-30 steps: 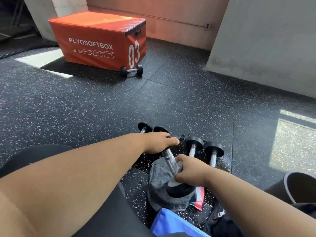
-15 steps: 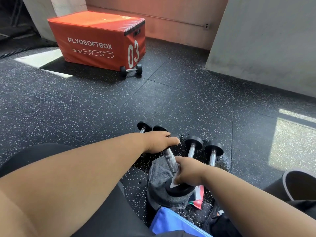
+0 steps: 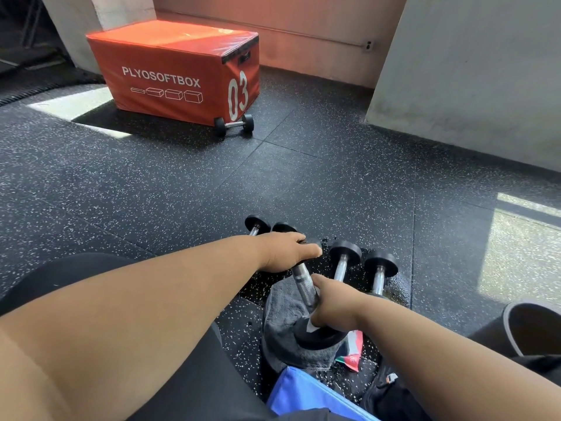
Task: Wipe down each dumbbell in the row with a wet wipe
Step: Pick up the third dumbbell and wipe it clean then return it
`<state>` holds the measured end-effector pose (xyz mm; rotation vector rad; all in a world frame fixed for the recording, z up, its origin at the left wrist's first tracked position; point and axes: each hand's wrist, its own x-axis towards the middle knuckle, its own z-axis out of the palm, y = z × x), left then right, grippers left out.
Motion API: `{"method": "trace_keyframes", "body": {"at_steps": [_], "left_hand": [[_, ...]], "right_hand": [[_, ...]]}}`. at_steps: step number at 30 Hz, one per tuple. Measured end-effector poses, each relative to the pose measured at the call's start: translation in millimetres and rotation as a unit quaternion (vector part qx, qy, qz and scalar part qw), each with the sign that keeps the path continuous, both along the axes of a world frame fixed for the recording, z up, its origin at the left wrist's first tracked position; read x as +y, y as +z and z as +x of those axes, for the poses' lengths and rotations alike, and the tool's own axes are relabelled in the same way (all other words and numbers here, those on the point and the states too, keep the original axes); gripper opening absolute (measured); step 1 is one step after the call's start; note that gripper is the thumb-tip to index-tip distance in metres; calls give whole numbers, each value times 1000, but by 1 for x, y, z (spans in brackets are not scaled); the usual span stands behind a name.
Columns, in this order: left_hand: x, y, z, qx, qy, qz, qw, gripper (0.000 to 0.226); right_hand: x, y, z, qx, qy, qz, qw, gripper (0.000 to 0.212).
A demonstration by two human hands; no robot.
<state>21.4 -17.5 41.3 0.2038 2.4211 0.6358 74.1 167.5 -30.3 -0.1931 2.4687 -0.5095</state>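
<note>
Several black-headed dumbbells with chrome handles lie in a row on the speckled floor. My left hand (image 3: 288, 252) grips the far head of the middle dumbbell (image 3: 302, 282), tilting it. Its near head (image 3: 318, 337) rests on a grey towel (image 3: 282, 332). My right hand (image 3: 331, 302) wraps the lower end of its handle and holds a white wet wipe (image 3: 311, 327), of which only a corner shows. Two dumbbells (image 3: 344, 253) (image 3: 381, 265) lie to the right. The far heads of two more (image 3: 256, 223) show past my left wrist.
A red and green wipe packet (image 3: 353, 347) lies by the towel, with a blue bag (image 3: 303, 393) nearer me. An orange plyo box (image 3: 173, 71) with another dumbbell (image 3: 233, 124) stands far left. A grey wall (image 3: 470, 71) rises at right, and a shoe (image 3: 531, 326) is low right.
My right hand has slid with the wipe down the handle toward the near head. My left hand has kept its grip on the far head.
</note>
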Motion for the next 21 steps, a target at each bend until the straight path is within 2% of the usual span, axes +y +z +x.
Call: {"method": "trace_keyframes", "body": {"at_steps": [5,9,12,14,18,21], "left_hand": [[5,2,1,14,-16,-1,1000,89],[8,-1,1,20,-27,-18,999,101],[8,-3,-3,25,-27,-27,999,110],[8,-3,-3,23,-27,-27,999,102],[8,-1,-4,18,-21,-10,1000,88],[8,-2,-4,15,-23,-8,1000,86]], "right_hand": [[16,1,-7,-66,39,-37,996,81],[26,-3,-12,-98,48,-55,993,70],[18,-8,-10,-65,23,-58,996,66],[9,-12,-4,-31,-1,-54,998,56],[-11,-22,13,95,-40,2,995,46],[-16,-28,16,115,-58,19,991,41]]}}
